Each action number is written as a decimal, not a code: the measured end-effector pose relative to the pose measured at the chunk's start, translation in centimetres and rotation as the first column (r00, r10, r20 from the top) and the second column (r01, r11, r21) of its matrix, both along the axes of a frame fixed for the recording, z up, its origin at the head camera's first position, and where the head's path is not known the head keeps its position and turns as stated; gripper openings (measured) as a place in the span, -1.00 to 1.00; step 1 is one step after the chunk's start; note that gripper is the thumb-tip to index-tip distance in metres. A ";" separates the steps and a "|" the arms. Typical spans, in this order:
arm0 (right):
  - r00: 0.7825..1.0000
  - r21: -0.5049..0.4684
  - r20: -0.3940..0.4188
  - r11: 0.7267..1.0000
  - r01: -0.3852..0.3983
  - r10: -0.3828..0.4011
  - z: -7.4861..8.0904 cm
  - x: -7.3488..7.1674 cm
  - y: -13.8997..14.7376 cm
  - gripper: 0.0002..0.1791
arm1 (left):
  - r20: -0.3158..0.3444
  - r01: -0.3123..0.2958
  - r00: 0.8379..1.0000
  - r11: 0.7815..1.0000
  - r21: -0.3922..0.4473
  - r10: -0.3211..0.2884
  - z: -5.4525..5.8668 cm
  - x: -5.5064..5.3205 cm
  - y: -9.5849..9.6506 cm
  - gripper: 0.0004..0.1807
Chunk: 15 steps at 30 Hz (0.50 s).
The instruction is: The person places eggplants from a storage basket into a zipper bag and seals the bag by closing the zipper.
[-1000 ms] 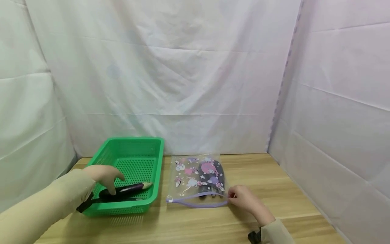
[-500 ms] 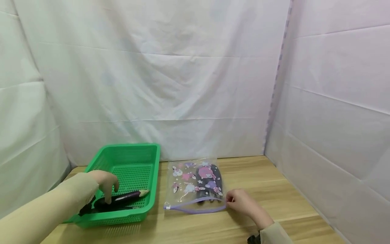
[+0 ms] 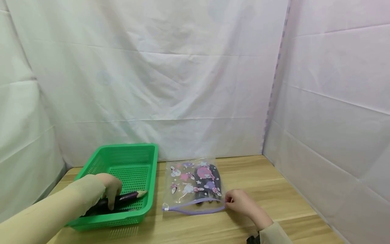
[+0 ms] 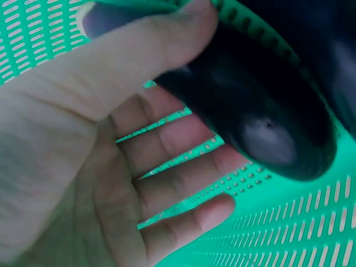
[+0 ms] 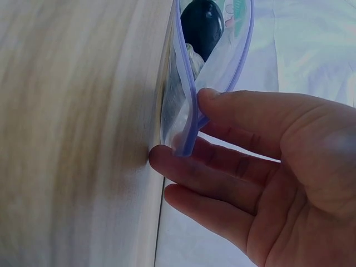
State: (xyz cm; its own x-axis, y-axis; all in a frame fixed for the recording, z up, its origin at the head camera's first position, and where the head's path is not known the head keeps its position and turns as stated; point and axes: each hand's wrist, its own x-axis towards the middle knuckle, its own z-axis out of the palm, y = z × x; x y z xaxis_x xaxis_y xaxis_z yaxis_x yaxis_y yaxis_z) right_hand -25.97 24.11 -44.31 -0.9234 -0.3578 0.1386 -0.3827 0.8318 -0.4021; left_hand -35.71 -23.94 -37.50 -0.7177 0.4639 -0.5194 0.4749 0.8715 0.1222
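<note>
My left hand [image 3: 112, 189] reaches down into the green basket [image 3: 155, 162]. Its thumb lies over a dark purple eggplant [image 3: 129, 196] and its fingers go along the other side, so it holds the eggplant near the rounded end, as the left wrist view shows. Beside that one lies a second dark eggplant [image 4: 334, 39], partly out of frame. With thumb and fingers my right hand [image 3: 242, 203] pinches the right corner of a clear zip bag [image 3: 182, 183] with a purple zip strip. The bag's mouth gapes, and a dark rounded thing [image 5: 203, 28] shows inside.
A white slider [image 3: 166, 208] sits at the left end of the zip strip. The wooden table [image 3: 250, 169] carries basket and bag side by side. White cloth [image 3: 182, 84] hangs behind and along both sides.
My left hand has sunk lower into the basket and closed in around the eggplant. My right hand keeps its pinch on the bag's corner. The head view has shifted slightly.
</note>
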 end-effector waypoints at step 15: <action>1.000 -0.019 0.000 1.000 -0.006 0.006 0.1 0.1 -0.1 -0.80 | -0.008 -0.091 0.996 0.992 0.091 0.092 -0.5 -1.7 -0.8 -0.60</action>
